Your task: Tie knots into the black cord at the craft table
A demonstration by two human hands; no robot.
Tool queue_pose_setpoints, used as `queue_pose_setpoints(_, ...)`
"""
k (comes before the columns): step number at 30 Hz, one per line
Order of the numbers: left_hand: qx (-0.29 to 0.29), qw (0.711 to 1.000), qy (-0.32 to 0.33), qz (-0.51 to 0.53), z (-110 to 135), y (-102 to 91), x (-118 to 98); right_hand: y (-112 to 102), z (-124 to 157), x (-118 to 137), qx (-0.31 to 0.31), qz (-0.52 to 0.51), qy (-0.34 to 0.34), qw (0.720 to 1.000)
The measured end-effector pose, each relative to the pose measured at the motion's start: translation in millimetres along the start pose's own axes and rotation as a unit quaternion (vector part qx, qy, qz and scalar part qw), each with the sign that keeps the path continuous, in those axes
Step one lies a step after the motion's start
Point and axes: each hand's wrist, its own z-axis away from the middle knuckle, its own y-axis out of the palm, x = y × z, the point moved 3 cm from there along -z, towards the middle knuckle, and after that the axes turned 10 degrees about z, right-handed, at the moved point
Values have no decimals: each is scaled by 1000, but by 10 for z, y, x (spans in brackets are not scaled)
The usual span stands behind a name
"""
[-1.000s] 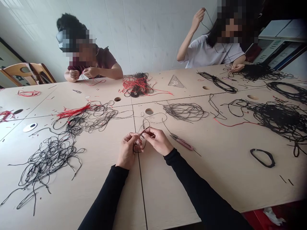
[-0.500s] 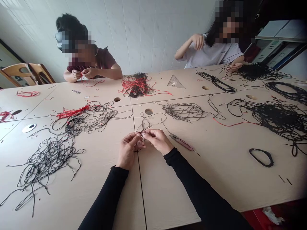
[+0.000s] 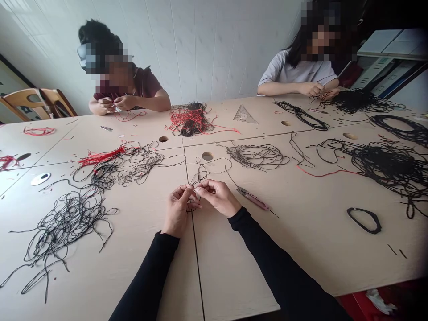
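Note:
Thin black cord [image 3: 201, 173] loops up between my two hands above the table's middle seam. My left hand [image 3: 179, 207] pinches it between thumb and forefinger, the other fingers curled beneath. Close against it, my right hand [image 3: 219, 196] pinches the same cord at the fingertips. The exact spot where the cord crosses is partly hidden by the fingers. A strand runs from the loop back across the table. Just right of my right hand lie pink-handled thread snips [image 3: 254, 199], with a strand of cord by them.
Tangled black cord [image 3: 70, 218] lies at left, beside red cord [image 3: 102, 154]. A loose coil [image 3: 256, 154] sits ahead, a large black pile [image 3: 388, 165] at right. A triangle ruler [image 3: 245, 114] lies farther back. Two people work across the table [image 3: 240, 267], which has round holes.
My hands stay nearly in place, with slight shifts of the fingertips and the cord loop. Across the table, the right-hand person's raised hand has come down to the cord there.

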Motion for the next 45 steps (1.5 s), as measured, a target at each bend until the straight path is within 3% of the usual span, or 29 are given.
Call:
queue_pose_setpoints(15,44,999,-21,-22,21,22,6,-5,2,28,-28,49,-20,998)
queue_pose_setpoints(22,40,999,-32,11,18,16,-9,4,18,19,-81,68,-8,994)
queue_pose_setpoints(28,36,998,-43,29,-8,-17,2,53,50,49,-57,112,-29,992)
queue_pose_setpoints(35,40,997,-47,40,-1,-9,-14,89,53,57,-2,6,-29,1000)
queue_pose_setpoints(45,1,997,-22,80,-25,-46,4,72,29,24,-39,100,-14,994)
